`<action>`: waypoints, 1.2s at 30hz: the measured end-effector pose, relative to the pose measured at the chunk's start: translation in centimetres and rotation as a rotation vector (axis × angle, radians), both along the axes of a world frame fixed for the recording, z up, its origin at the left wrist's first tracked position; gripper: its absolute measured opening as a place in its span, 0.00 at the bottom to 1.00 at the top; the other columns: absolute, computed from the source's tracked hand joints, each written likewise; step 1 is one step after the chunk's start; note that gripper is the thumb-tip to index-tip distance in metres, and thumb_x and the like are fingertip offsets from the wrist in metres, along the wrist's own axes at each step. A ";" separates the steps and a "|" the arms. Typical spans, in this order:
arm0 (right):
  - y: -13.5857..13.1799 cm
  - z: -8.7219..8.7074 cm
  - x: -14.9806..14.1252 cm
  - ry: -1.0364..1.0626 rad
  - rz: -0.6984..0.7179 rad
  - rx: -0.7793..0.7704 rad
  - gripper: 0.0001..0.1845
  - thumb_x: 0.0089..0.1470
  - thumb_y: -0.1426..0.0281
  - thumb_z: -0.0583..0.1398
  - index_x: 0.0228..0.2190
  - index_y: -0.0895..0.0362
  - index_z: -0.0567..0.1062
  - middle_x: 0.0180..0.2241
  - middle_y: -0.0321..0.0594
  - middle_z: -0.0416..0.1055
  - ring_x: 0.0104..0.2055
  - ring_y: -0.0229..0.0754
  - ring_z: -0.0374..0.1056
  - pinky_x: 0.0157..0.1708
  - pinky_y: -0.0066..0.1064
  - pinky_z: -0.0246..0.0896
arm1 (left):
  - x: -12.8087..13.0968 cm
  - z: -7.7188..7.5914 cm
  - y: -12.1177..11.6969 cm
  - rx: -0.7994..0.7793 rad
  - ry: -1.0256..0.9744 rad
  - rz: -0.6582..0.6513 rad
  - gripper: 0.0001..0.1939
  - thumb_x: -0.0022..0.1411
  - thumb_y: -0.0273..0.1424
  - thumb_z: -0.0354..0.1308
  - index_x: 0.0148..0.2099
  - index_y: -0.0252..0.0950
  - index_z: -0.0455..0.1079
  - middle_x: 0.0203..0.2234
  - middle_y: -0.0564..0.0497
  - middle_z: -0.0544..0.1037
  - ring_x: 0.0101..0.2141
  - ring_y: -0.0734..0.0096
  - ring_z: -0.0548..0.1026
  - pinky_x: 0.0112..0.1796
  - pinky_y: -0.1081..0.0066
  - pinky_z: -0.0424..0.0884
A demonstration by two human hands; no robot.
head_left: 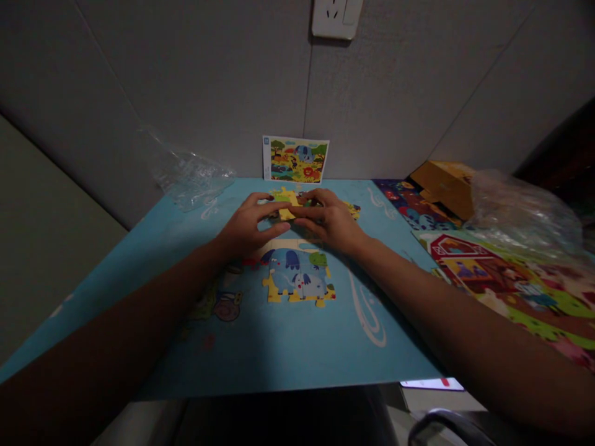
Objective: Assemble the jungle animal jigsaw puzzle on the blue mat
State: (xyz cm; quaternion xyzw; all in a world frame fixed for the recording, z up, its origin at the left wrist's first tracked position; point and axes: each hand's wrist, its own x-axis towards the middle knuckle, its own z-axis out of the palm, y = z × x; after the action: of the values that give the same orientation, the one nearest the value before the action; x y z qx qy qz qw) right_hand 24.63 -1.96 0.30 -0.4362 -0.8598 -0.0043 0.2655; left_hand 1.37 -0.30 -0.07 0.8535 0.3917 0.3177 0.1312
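Note:
My left hand and my right hand meet at the far middle of a light blue mat. Between their fingertips lies a yellow jigsaw piece, pinched from both sides and pressed onto the mat among a few loose pieces. Just nearer to me sits a joined patch of puzzle showing blue elephants with a yellow border. A small picture card of the animal scene leans against the wall behind the hands.
A crumpled clear plastic bag lies at the mat's far left. On the right are a finished farm puzzle, a yellow cardboard box and another plastic bag. A wall socket is overhead.

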 end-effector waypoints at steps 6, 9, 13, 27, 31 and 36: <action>0.9 -0.8 0.8 -0.143 -0.278 -0.080 0.29 0.61 0.57 0.62 0.61 0.52 0.73 0.62 0.55 0.67 0.61 0.66 0.60 0.53 0.56 0.58 | -0.6 -0.5 1.7 -0.081 0.055 0.355 0.26 0.64 0.45 0.56 0.56 0.35 0.78 0.48 0.40 0.80 0.58 0.46 0.68 0.61 0.49 0.62; 1.2 -0.7 1.1 -0.157 -0.287 -0.112 0.22 0.64 0.60 0.59 0.56 0.52 0.78 0.55 0.52 0.75 0.57 0.61 0.65 0.51 0.51 0.58 | -0.7 -0.7 2.0 -0.195 0.156 0.449 0.25 0.64 0.46 0.56 0.57 0.40 0.78 0.51 0.41 0.79 0.61 0.39 0.63 0.61 0.40 0.58; 1.1 -0.3 1.1 -0.132 -0.333 -0.096 0.18 0.67 0.64 0.54 0.46 0.52 0.83 0.45 0.47 0.81 0.48 0.53 0.70 0.47 0.43 0.58 | -0.7 -0.7 1.8 -0.201 0.210 0.532 0.26 0.60 0.50 0.59 0.54 0.41 0.80 0.62 0.37 0.68 0.64 0.31 0.55 0.59 0.35 0.55; 1.5 -1.2 0.5 0.561 -0.233 -0.151 0.10 0.56 0.66 0.63 0.36 0.57 0.82 0.34 0.42 0.80 0.36 0.45 0.74 0.38 0.36 0.67 | 0.1 -0.7 0.0 -0.053 0.315 -0.035 0.44 0.63 0.37 0.57 0.76 0.45 0.44 0.62 0.45 0.71 0.64 0.38 0.53 0.63 0.40 0.52; 1.7 -1.7 0.0 0.711 -0.100 -0.148 0.11 0.55 0.64 0.63 0.37 0.57 0.80 0.36 0.42 0.79 0.36 0.43 0.72 0.38 0.36 0.67 | 0.1 -0.7 0.0 -0.020 0.272 -0.078 0.42 0.62 0.37 0.59 0.75 0.45 0.50 0.63 0.45 0.70 0.64 0.39 0.54 0.63 0.40 0.53; 1.9 -1.9 0.5 0.539 -0.165 -0.123 0.14 0.57 0.64 0.62 0.42 0.56 0.81 0.39 0.45 0.80 0.42 0.49 0.73 0.46 0.43 0.66 | 0.1 -0.5 0.4 0.031 0.071 0.058 0.34 0.62 0.38 0.56 0.70 0.37 0.63 0.59 0.43 0.71 0.65 0.48 0.58 0.64 0.52 0.58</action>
State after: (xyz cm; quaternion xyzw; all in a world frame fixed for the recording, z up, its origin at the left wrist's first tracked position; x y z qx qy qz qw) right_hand 25.08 -0.04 -1.62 -0.5054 -0.7184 0.1424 0.4563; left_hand 1.47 0.05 -0.59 0.8543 0.4158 0.2971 0.0947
